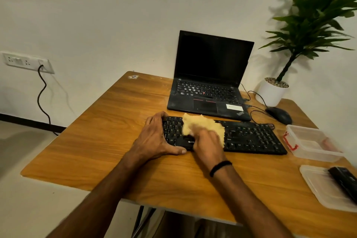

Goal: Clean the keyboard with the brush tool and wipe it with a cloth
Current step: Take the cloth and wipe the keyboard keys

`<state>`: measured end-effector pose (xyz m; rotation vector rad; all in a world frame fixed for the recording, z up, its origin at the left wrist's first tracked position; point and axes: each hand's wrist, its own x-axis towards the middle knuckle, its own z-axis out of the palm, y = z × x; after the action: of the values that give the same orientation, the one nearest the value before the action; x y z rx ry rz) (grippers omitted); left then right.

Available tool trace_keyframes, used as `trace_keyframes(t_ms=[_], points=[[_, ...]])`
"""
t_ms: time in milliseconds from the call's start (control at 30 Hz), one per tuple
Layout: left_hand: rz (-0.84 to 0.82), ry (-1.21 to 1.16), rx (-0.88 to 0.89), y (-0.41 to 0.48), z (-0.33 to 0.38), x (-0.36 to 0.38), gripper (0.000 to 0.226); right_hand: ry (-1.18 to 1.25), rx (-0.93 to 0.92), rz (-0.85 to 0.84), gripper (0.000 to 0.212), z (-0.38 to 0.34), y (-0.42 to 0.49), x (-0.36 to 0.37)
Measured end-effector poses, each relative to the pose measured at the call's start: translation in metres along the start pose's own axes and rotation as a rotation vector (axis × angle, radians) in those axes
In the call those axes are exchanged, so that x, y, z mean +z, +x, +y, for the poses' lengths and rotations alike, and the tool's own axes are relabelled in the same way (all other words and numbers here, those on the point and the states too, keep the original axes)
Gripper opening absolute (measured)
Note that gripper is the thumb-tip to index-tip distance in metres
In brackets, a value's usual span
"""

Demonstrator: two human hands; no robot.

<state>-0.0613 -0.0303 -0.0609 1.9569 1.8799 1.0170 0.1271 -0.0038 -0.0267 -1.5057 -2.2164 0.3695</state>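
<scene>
- wooden table [92, 141] set against a pale wall [116, 15]. an open laptop [208, 83] with a dark screen sits beyond both hands. a mouse [280, 115] and a potted plant [274, 91] sit beyond and to the right of the right hand.
- keyboard [253, 137]: flat on the table, directly under both hands, long axis running left to right.
- left hand [154, 139]: clamps the keyboard's left end, fingers curled over the far corner and thumb laid along the near edge. judged to be an anchor.
- right hand [208, 145]: just right of the left thumb, near touching. it grips a bunched yellow cloth [201, 123], which spills out beyond the fingers and rightward over the keys. the hand is blurred, so the exact lie of the fingers is not readable. the blur suggests a wiping stroke.
- deciding relation: most of the keyboard stretches to the right of the right hand, along the long axis. the right hand is the nearer one to that stretch, and the left hand sits at the opposite end. judgement: the next stroke should run rightward along the axis, away from the anchor.
- dark bar, probably the brush tool [345, 181]: rests on a clear lid [318, 185], well right of the right hand and nearer the person. neither hand touches it. judgement: the wiping stage is in hand.
- risk: a clear container [313, 141] sits just off the keyboard's right end, so a long stroke could nudge it.
</scene>
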Motion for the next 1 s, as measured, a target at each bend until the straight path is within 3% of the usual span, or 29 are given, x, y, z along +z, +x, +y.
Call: trace_keyframes(t_ms=[67, 200, 333, 433, 567, 700, 833, 933, 1000], points=[[-0.002, -0.005, -0.007, -0.001, 0.000, 0.001, 0.125, 0.011, 0.103, 0.091, 0.039, 0.008, 0.015, -0.003], [-0.012, 0.011, -0.005, -0.001, -0.001, 0.001, 0.125, 0.058, -0.061, -0.115, 0.042, -0.018, -0.007, 0.013], [-0.013, 0.008, -0.015, 0.000, -0.002, 0.000, 0.126, 0.057, 0.008, -0.006, 0.044, -0.007, 0.010, 0.010], [0.003, -0.013, -0.006, 0.001, -0.003, 0.002, 0.121, 0.043, -0.130, -0.153, 0.045, -0.021, -0.010, 0.016], [-0.009, 0.012, -0.003, 0.002, -0.003, 0.001, 0.125, 0.050, -0.042, -0.023, 0.049, -0.011, 0.004, 0.011], [0.004, 0.002, -0.008, 0.000, -0.001, 0.001, 0.122, 0.057, -0.215, -0.110, 0.046, -0.019, -0.019, 0.015], [0.002, 0.016, 0.009, 0.001, 0.000, 0.001, 0.127, 0.055, -0.048, 0.013, 0.051, -0.010, -0.002, 0.011], [0.007, -0.009, -0.009, 0.000, -0.002, 0.001, 0.116, 0.078, -0.201, -0.084, 0.046, -0.025, -0.020, 0.019], [0.011, -0.007, -0.003, -0.001, -0.002, 0.000, 0.120, 0.132, -0.172, -0.043, 0.047, -0.015, -0.024, 0.011]])
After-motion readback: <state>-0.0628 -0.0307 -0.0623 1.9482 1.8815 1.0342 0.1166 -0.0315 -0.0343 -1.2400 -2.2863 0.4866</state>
